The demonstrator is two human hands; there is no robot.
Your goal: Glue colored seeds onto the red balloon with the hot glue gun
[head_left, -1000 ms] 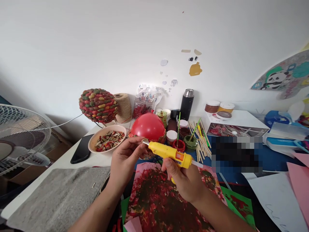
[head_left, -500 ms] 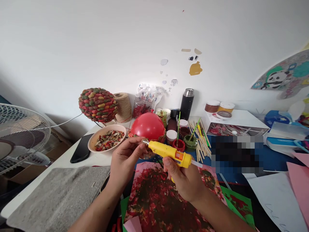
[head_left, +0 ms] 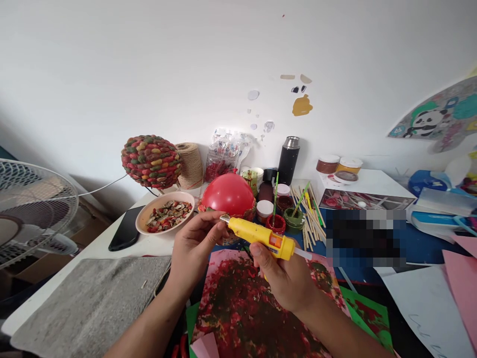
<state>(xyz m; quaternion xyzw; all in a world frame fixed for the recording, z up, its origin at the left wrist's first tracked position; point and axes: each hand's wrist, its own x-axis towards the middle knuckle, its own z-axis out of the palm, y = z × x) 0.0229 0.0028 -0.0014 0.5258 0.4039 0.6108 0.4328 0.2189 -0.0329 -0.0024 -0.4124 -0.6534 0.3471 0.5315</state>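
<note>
My right hand (head_left: 285,273) is wrapped round a yellow glue gun (head_left: 253,233), with a pale glue stick poking out of its back end. The metal nozzle points left and meets the fingertips of my left hand (head_left: 196,243). Those fingertips are pinched together at the nozzle; whatever small thing they hold is hidden. Just behind them a red balloon (head_left: 228,194) sits with small painted pieces around its lower part. To the left, a peach bowl (head_left: 140,226) contains painted half shells (head_left: 169,216). Under both hands lies a paint-smeared pink sheet (head_left: 257,308).
A shell-covered ball (head_left: 151,161), a twine spool (head_left: 189,166) and a black flask (head_left: 289,161) stand along the wall. Open paint jars (head_left: 276,224) with brushes and wooden sticks (head_left: 313,226) are at centre right. A phone (head_left: 124,233), grey cloth (head_left: 93,298) and fan (head_left: 35,214) are left.
The glue gun and my right hand have shifted very slightly left. My left hand stays pinched at the nozzle, and the surroundings look the same.
</note>
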